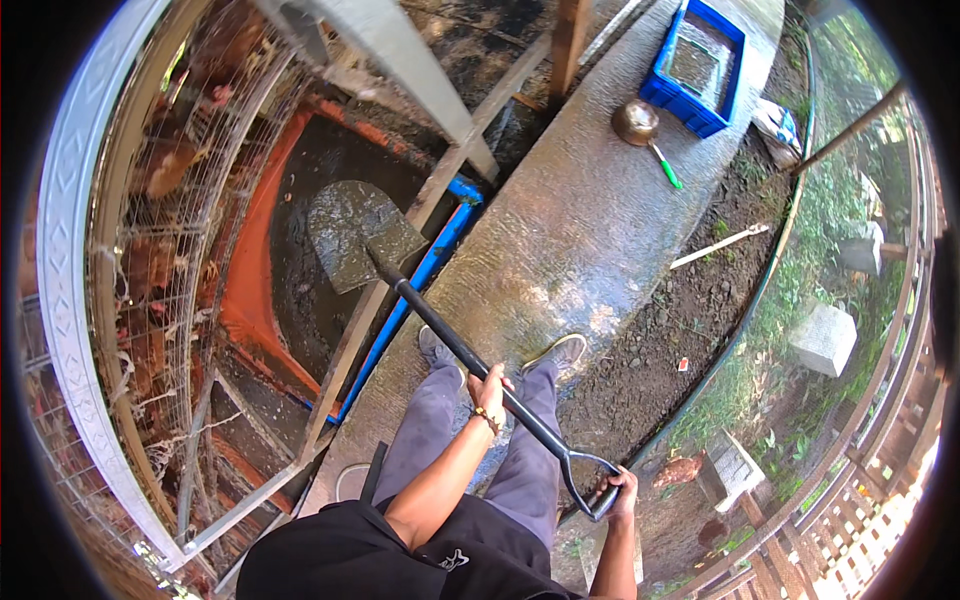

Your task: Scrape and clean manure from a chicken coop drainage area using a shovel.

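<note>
A spade with a long black shaft (442,330) and a D-shaped grip crosses in front of me. My left hand (489,394) is closed around the shaft's middle, and a bracelet circles that wrist. On the D-grip at the near end, my right hand (621,495) is clasped. The wet, mud-coated blade (360,234) extends past a wooden rail over an orange-walled trough (251,262), which holds dark, wet muck (311,315). Whether the blade touches the muck, I cannot tell. A blue pipe (409,307) runs along the trough's near side.
Brown hens (169,169) stand behind wire mesh at left. Wooden rails and a slanting metal post (405,60) border the trough. On the wet concrete walkway (517,247) lie a blue crate (694,105) and a metal pot-like scoop (636,122) with a green-ended handle. A hose (757,307) edges the soil.
</note>
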`<state>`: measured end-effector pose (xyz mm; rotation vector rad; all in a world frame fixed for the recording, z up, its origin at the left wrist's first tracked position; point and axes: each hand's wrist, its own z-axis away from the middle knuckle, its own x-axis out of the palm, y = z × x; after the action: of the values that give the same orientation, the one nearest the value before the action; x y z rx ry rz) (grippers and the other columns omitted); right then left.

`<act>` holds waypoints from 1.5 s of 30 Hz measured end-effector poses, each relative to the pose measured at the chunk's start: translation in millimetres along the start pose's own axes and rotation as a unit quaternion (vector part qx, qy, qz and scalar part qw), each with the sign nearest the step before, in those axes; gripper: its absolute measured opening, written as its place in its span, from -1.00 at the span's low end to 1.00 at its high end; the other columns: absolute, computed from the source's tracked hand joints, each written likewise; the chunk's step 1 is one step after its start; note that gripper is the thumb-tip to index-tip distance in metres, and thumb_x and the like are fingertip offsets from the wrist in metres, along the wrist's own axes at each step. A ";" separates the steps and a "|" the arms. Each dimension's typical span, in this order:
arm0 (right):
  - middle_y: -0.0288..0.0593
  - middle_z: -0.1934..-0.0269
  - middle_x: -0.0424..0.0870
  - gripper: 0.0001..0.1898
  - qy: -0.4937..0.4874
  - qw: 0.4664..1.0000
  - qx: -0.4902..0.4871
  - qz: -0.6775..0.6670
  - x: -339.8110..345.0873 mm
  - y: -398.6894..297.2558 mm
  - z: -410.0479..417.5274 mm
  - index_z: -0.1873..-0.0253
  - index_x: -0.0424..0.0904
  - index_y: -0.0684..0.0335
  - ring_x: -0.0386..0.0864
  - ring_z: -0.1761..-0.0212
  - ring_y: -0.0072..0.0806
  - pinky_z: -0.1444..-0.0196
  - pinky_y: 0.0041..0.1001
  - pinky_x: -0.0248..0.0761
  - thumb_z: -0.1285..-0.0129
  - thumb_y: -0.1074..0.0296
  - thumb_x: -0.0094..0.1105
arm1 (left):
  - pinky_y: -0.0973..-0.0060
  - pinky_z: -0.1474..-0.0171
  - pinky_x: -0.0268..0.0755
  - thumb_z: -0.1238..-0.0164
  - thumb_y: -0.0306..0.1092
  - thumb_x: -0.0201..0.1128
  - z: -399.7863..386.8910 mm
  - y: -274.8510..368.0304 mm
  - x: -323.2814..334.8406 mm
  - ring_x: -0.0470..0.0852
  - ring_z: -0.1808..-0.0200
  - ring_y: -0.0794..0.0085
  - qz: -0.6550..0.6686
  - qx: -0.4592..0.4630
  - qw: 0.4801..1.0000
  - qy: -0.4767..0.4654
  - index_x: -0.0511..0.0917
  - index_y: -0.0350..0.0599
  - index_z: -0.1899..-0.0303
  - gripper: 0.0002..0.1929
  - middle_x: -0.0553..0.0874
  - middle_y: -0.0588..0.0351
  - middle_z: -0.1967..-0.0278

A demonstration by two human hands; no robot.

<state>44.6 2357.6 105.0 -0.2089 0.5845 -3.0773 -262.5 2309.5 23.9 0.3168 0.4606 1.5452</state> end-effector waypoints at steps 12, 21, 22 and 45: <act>-0.20 0.72 0.34 -0.92 0.112 0.979 -0.172 -0.010 -79.3 -146.3 49.3 0.55 0.25 0.21 0.33 0.78 -0.49 0.74 -0.51 0.37 0.15 0.44 -0.04 | 0.51 0.61 0.36 -0.11 -0.41 0.22 80.6 -109.1 206.8 0.46 0.72 0.47 -0.021 -0.113 0.974 -0.194 0.41 -0.13 0.51 -0.86 0.45 0.20 0.69; -0.22 0.68 0.37 -0.89 0.123 0.913 -0.354 0.162 80.0 -241.2 -12.2 0.55 0.24 0.26 0.37 0.74 -0.53 0.66 -0.56 0.35 0.18 0.53 -0.01 | 0.49 0.53 0.39 -0.16 -0.30 0.18 -30.5 -51.2 319.1 0.49 0.67 0.42 -0.008 -0.153 0.942 -0.299 0.40 -0.07 0.62 -0.77 0.47 0.15 0.71; -0.22 0.67 0.37 -0.88 0.114 0.891 -0.387 0.208 92.6 -250.6 -19.3 0.56 0.24 0.27 0.36 0.73 -0.54 0.65 -0.57 0.34 0.20 0.52 0.01 | 0.50 0.52 0.40 -0.17 -0.30 0.17 -36.6 -40.7 329.0 0.48 0.67 0.45 0.036 -0.183 0.939 -0.289 0.40 -0.09 0.58 -0.79 0.47 0.17 0.69; -0.31 0.65 0.28 -0.72 -0.164 0.783 -0.435 0.414 319.3 -566.0 -116.6 0.48 0.14 0.21 0.12 0.64 -0.66 0.61 -0.57 -0.01 0.25 0.56 0.10 | 0.68 0.39 0.49 -0.25 -0.38 0.21 -88.9 135.4 552.8 0.56 0.50 0.60 0.236 -0.169 0.885 -0.365 0.46 -0.08 0.44 -0.88 0.58 0.24 0.52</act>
<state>-274.4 2918.2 245.8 -0.3438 1.5095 -1.7004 -441.7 2853.5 -36.7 0.7376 -0.5155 1.7905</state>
